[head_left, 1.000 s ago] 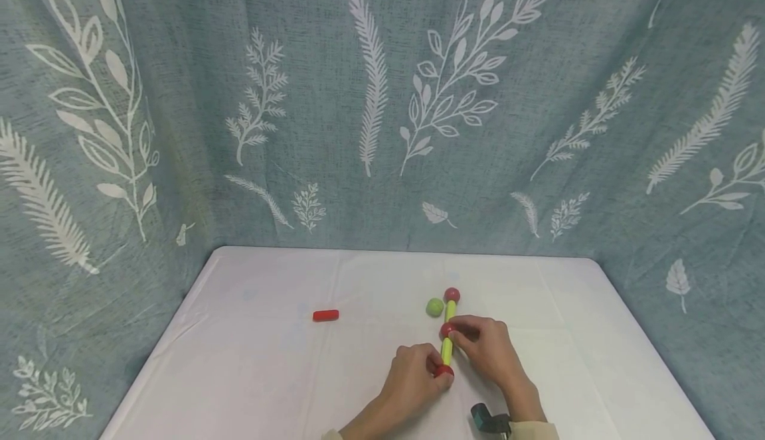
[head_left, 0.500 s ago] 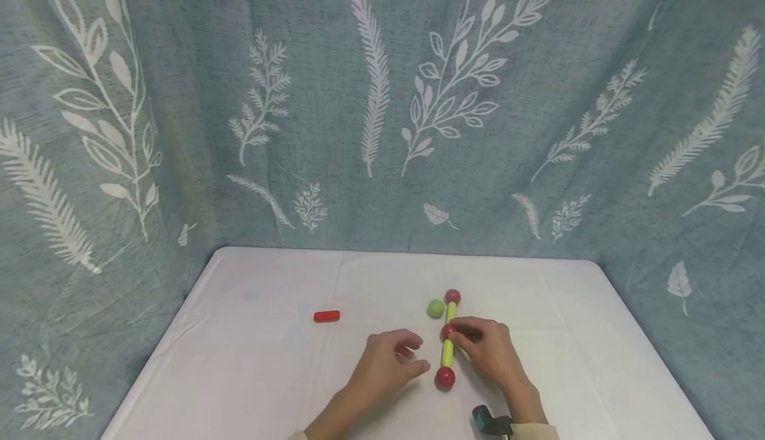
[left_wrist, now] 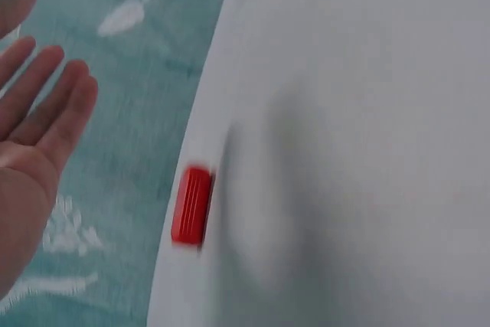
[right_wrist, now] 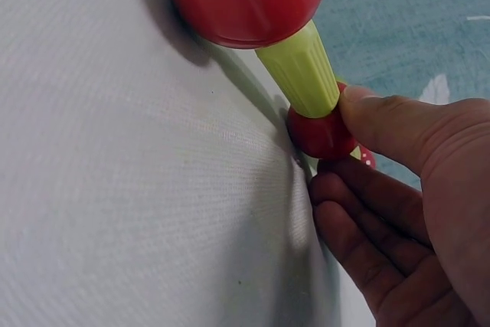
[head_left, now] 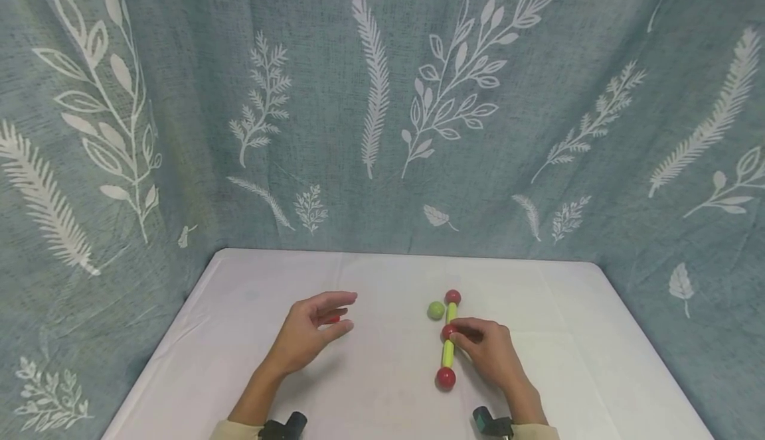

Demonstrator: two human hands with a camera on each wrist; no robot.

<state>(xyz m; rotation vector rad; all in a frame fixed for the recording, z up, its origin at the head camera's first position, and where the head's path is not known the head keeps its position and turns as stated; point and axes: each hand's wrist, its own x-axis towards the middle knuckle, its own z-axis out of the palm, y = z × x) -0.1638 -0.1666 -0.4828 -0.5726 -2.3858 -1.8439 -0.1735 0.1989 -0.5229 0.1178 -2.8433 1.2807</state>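
My right hand (head_left: 490,350) pinches the middle red ball (right_wrist: 321,134) of a straight chain, where red balls alternate with two yellow-green sticks (head_left: 448,354). The chain's near red ball (head_left: 445,378) and far red ball (head_left: 453,296) lie at its ends. Over the table's left half hangs my left hand (head_left: 307,334), its fingers extended and apart, holding nothing. Partly hidden behind those fingers in the head view is a short red stick (left_wrist: 192,206); the left wrist view shows it whole on the cloth, apart from the hand.
A green ball (head_left: 436,310) lies just left of the chain's far stick. White cloth covers the table (head_left: 382,400). A blue-green curtain (head_left: 335,214) with white leaf prints encloses the back and sides.
My left hand let go of the chain's near red ball and moved left and away from me, to the red stick. The right hand stays at the middle ball.
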